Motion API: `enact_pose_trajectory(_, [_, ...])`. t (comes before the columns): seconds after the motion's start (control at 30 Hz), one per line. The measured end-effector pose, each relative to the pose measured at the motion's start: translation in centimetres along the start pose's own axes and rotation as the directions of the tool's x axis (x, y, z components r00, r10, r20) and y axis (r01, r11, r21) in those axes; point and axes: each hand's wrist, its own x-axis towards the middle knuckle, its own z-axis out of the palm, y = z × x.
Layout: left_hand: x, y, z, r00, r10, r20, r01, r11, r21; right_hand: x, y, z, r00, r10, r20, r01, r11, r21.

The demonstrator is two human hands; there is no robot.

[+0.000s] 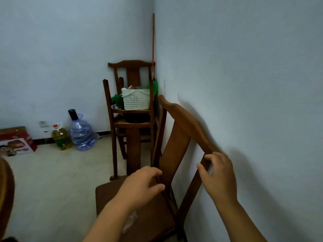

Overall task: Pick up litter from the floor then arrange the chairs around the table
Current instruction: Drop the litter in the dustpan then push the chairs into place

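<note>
A brown wooden chair [176, 144] stands by the right wall, its backrest tilted towards me. My left hand [141, 186] grips the left upright of the backrest just above the seat. My right hand [218, 175] holds the right upright below the curved top rail. Behind it in the corner, a second wooden chair [132, 70] has a third chair [111, 123] stacked upside down on it, legs up. No litter shows on the pale floor here.
A white perforated basket [136, 99] with green items sits on the stacked chairs. A red-handled stick [153, 42] leans in the corner. An oil bottle [61, 137], a large water jug [81, 133] and red boxes [16, 141] line the far wall. A brown curved edge [6, 193] shows at far left.
</note>
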Motion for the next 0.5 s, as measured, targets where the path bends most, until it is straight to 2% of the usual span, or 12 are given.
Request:
enact_pose_trajectory(0.13, [6.8,1.0,-0.2,0.982,0.144,0.121,-0.147,0.989,0.010,2.5,0.1,1.0,0.996,0.073,-0.052,-0.076,0.996,-0.054])
enact_pose_trajectory(0.27, [12.0,3.1,0.2,0.944,0.292,0.153,-0.298,0.954,0.020,3.6,0.3,1.0,0.987,0.147,-0.070,-0.152,0.986,-0.076])
enact_pose_trajectory(0.37, [14.9,4.6,1.1,0.919,0.367,0.147,-0.372,0.928,0.010,3.6,0.8,0.8,0.984,0.162,-0.072,-0.166,0.984,-0.063])
enact_pose_trajectory(0.5, [18.2,6.1,2.6,0.869,0.490,0.071,-0.495,0.862,0.111,3.5,1.7,0.9,0.991,0.120,-0.051,-0.124,0.990,-0.067])
